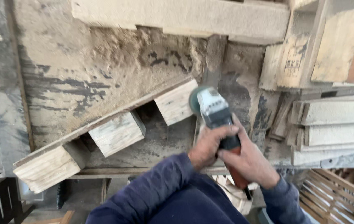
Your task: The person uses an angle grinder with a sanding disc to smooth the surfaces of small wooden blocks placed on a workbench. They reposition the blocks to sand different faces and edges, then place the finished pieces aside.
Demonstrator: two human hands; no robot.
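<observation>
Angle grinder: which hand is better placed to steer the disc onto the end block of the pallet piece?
Probably the left hand: it grips the angle grinder nearer the disc and block. The right hand holds the rear handle.

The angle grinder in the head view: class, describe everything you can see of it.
The angle grinder has a grey-white head, a dark body and a red-orange rear handle. Its green disc, blurred, sits against the end of a wooden block. The left hand and right hand both grip its body, tilted up-left over the dusty bench.
</observation>
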